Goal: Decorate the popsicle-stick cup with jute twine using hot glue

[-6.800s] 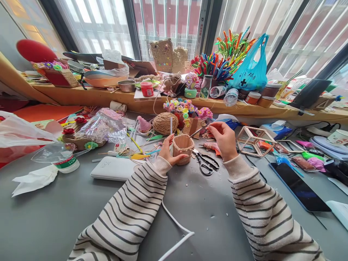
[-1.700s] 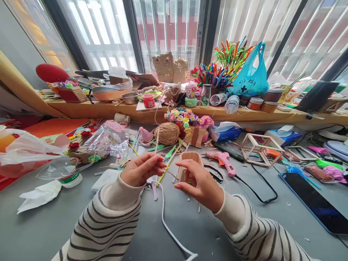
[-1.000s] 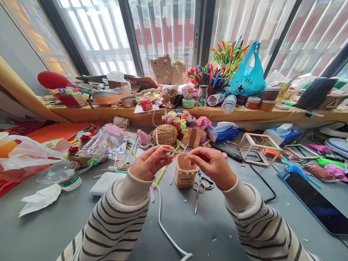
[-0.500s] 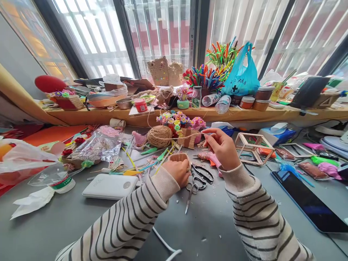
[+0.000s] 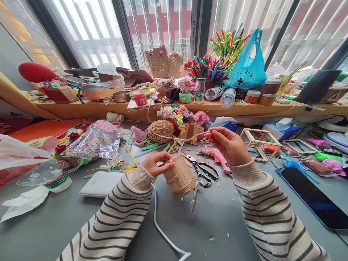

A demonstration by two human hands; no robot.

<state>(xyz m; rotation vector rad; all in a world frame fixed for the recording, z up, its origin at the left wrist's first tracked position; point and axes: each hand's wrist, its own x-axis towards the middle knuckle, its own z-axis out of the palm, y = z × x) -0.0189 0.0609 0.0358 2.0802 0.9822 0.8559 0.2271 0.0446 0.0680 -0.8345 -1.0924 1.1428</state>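
My left hand grips the upper rim of a small wooden-stick bucket, fingers and thumb closed on it. The bucket tilts above the table, and coils of twine circle its lower end. My right hand pinches the end of a strand of twine between thumb and fingers. That strand runs left towards the ball of twine. Black-handled scissors lie just right of the bucket, with small silver scissors beside them. A pink glue gun rests under my right hand.
A white power bank lies at left, and a white cable crosses the table front. A phone lies at right, near a wooden stick frame. Crafted flowers stand behind the twine ball. A crowded shelf runs along the window.
My left hand has shifted left and changed its hold, so the bucket now shows its side and twine-wrapped end. My right hand still pinches the twine, slightly further right.
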